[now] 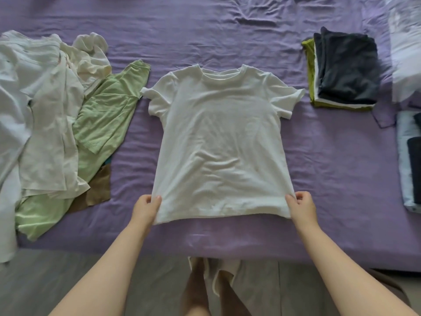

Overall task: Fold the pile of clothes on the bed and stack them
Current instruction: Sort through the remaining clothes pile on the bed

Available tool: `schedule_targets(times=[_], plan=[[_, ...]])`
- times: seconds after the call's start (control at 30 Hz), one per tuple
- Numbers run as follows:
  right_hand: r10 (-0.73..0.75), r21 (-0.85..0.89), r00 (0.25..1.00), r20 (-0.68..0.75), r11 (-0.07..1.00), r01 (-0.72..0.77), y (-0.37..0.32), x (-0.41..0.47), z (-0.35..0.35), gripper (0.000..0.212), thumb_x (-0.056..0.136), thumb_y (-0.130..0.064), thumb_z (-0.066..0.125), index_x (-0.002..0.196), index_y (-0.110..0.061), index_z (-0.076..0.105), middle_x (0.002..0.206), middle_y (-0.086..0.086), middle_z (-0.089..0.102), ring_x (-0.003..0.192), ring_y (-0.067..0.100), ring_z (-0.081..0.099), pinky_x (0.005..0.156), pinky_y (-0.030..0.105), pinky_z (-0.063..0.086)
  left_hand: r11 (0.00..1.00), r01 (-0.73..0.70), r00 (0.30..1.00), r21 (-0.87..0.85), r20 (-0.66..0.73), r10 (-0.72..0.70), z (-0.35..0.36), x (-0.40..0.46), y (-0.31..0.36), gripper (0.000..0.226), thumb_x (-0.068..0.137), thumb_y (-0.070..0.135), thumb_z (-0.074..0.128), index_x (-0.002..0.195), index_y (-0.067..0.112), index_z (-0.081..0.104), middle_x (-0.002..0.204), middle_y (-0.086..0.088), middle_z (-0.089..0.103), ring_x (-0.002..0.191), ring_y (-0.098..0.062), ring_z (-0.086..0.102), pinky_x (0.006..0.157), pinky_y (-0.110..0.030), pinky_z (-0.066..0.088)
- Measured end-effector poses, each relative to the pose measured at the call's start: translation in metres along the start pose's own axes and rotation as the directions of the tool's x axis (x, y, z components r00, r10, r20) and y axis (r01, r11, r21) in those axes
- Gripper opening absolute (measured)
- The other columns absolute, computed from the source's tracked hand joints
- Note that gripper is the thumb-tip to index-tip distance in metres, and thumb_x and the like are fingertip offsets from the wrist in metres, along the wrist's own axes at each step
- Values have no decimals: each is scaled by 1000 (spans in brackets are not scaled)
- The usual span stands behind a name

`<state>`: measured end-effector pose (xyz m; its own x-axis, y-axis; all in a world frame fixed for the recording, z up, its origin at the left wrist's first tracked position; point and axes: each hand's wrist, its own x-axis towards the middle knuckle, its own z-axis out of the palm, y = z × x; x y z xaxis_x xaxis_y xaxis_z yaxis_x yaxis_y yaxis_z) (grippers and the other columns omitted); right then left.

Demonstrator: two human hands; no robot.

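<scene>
A white T-shirt [219,142] lies spread flat in the middle of the purple bed [330,179], collar away from me. My left hand [145,208] pinches its bottom left corner at the hem. My right hand [301,205] pinches the bottom right corner. A loose pile of unfolded clothes [50,124], white, cream and light green, lies on the left of the bed. A folded stack [344,69] sits at the back right, with a dark garment on top and white and olive-green ones under it.
More folded fabric [410,158], pale blue and dark, lies at the right edge of the bed. White bedding [405,46] is at the far right. The bed's front edge runs just before my legs, with grey floor [57,281] below.
</scene>
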<state>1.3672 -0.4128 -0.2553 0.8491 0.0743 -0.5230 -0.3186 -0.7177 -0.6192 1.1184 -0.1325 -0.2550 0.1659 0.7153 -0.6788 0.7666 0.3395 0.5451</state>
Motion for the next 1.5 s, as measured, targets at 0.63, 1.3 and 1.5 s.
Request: schedule_targets(times=[0.63, 1.3, 1.5], plan=[[3, -337, 1000, -2, 941, -3, -16, -22, 11, 27, 87, -13, 62, 112, -2, 59, 113, 18, 59, 105, 34, 54, 86, 38, 42, 928, -108, 993, 357, 0, 116, 4, -1, 21, 26, 86, 22, 62, 111, 16, 58, 102, -1, 62, 93, -22, 58, 73, -32, 42], [-165, -259, 979, 118, 947, 191, -116, 120, 2, 18, 92, -18, 57, 107, -8, 61, 107, 10, 66, 103, 29, 58, 81, 33, 40, 978, -174, 930, 113, 346, 126, 169, -6, 169, 10, 91, 20, 58, 100, 20, 63, 93, 3, 67, 86, -14, 67, 76, -32, 54], [-118, -53, 989, 85, 991, 123, -156, 206, 3, 47, 95, -28, 55, 133, -3, 46, 121, 12, 61, 112, 28, 55, 86, 31, 40, 960, -262, 900, 94, 384, 208, 251, 18, 247, 29, 94, 11, 52, 122, 11, 62, 119, -7, 65, 110, -18, 60, 97, -29, 45]])
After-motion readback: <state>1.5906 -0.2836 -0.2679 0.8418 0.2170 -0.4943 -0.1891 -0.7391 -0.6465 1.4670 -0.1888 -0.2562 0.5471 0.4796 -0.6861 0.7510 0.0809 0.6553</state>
